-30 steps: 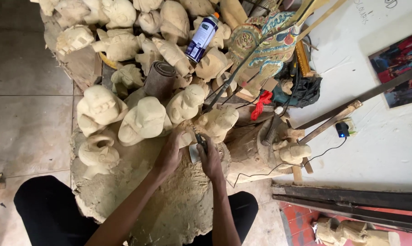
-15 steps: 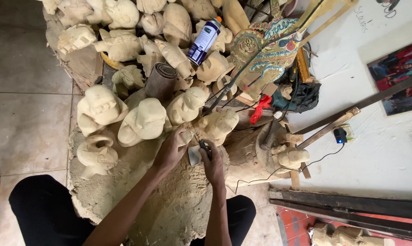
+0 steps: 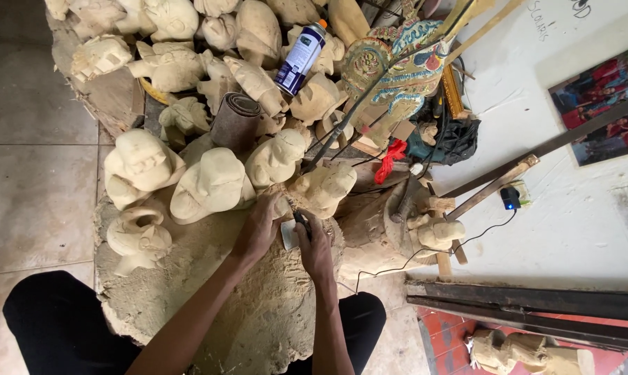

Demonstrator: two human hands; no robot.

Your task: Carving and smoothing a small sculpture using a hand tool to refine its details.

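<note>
Carved wooden figure being worked with a small dark tool at the centre of the heap.

The figure is steadied by the left hand, its fingers curled against the base, at 9 o'clock of the tool; the tool is gripped by closed fingers of the right hand (a pale flat piece lies beneath). At 12 o'clock a spray can rests among unpainted carvings; sandpaper roll at 11.

small tool mostly hidden between hands, carving cut off below
</note>
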